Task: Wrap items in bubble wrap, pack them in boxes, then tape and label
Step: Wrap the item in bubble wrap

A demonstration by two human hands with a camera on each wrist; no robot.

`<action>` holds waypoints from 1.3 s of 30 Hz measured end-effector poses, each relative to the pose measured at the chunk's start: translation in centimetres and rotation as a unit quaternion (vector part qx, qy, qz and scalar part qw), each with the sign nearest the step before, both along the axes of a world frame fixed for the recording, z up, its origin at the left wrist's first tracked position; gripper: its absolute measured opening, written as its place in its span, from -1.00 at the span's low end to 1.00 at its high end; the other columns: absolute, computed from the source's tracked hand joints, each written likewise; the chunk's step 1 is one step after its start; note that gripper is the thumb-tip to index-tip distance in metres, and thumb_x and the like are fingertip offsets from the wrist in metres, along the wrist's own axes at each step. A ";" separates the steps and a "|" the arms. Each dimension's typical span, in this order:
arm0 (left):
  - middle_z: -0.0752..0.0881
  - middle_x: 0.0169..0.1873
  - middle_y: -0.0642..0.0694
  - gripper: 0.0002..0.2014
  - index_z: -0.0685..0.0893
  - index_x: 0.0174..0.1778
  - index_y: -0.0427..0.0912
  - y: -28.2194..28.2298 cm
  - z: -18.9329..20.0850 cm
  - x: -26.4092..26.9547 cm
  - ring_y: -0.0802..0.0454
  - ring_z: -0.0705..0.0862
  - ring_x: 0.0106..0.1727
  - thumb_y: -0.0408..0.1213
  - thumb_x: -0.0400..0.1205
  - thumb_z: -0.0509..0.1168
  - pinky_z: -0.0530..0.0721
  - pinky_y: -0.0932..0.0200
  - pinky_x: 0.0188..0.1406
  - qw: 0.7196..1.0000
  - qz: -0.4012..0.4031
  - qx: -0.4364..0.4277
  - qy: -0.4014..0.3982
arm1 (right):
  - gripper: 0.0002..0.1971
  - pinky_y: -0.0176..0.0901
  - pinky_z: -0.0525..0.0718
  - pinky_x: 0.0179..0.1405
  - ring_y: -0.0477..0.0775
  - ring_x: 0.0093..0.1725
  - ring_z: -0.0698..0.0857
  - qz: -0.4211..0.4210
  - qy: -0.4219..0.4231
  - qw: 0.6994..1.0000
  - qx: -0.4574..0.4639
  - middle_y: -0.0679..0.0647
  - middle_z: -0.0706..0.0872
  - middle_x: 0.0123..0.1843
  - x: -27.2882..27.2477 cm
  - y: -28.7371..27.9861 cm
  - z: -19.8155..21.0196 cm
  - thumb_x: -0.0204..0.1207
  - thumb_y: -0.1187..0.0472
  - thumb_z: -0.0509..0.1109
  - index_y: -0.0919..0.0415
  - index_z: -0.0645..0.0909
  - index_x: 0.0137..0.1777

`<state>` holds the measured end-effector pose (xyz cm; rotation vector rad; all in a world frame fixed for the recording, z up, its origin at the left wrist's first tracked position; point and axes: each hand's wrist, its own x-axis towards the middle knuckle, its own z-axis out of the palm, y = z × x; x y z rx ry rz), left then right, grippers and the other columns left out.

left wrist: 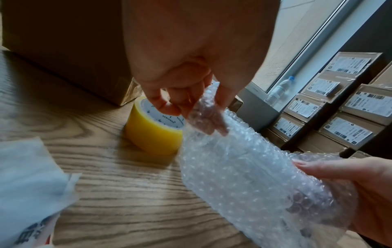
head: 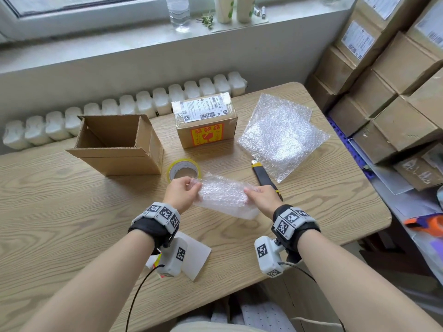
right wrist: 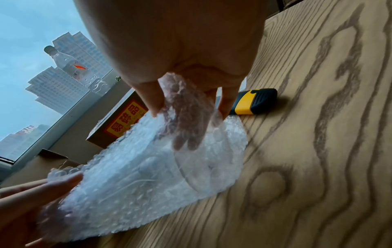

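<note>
A clear item rolled in bubble wrap is held over the wooden table between both hands. My left hand pinches the wrap's left end. My right hand grips the right end, fingers behind the wrap. An open cardboard box stands at the back left. A yellow tape roll lies just beyond my left hand. What the wrap encloses is unclear.
A sealed, labelled box with a red-yellow sticker stands behind. Loose bubble wrap sheets lie at the right, a yellow-black utility knife beside them. A paper sheet lies near the front edge. Stacked cartons fill the right.
</note>
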<state>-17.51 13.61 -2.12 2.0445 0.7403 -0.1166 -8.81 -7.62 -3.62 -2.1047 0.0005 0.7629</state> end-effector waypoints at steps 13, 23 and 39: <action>0.77 -0.45 -0.09 -0.75 0.66 -0.30 -0.27 -1.1 -1.9 0.6 0.05 0.77 -0.32 -0.17 0.60 0.32 0.74 0.04 -0.09 0.996 0.024 -0.006 0.086 | -0.66 -0.10 0.65 -0.24 0.13 -0.24 0.65 0.310 -0.478 0.813 -0.123 0.08 0.69 -0.14 -0.1 0.7 0.6 0.09 0.56 0.57 0.22 0.71 -0.19; 0.77 -0.40 -0.01 -0.82 0.67 -0.13 -0.13 -0.2 -1.5 -0.3 0.19 0.75 -0.39 -0.09 0.53 0.42 0.66 0.19 -0.24 0.995 0.028 0.023 0.097 | -0.61 -0.12 0.71 -0.40 0.06 -0.21 0.72 0.430 -0.413 0.800 -0.065 0.05 0.73 -0.05 -2.0 0.8 -0.1 0.51 -0.10 0.25 0.12 0.67 0.17; 0.55 0.39 -0.05 -0.69 0.56 0.35 -0.08 3.5 -4.4 -1.3 -0.06 0.26 0.57 -0.24 0.68 0.19 0.08 0.01 0.56 0.893 -0.243 0.371 0.075 | -0.50 -0.08 0.73 -0.07 0.05 0.11 0.71 0.453 -0.398 0.791 -0.108 0.04 0.70 0.27 -2.6 0.7 -0.3 0.50 -0.14 0.09 0.04 0.66 0.27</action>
